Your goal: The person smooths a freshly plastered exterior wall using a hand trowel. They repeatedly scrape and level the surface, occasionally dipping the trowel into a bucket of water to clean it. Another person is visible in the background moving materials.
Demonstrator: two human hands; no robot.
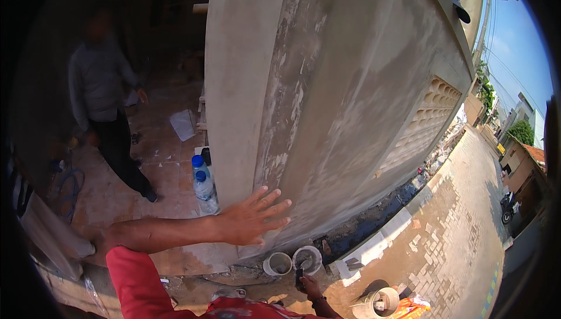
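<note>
My left hand (pixel 255 217) is spread flat, fingers apart, near the lower edge of the grey plastered corner (pixel 236 79); I cannot tell whether it touches the surface. Just left of it, two water bottles with blue caps (pixel 205 193) stand on the doorway floor. Low in the view, my right hand (pixel 310 287) is closed on a small dark phone-like object (pixel 300 275), below two buckets (pixel 279 263) at the wall's foot.
A person in grey shirt (pixel 99 85) stands inside the dim doorway near coiled hose (pixel 70 184). Outside, a drain (pixel 350 240) follows the wall beside a paved lane (pixel 467 202) with a parked scooter (pixel 508 207). Another bucket (pixel 374 307) sits at lower right.
</note>
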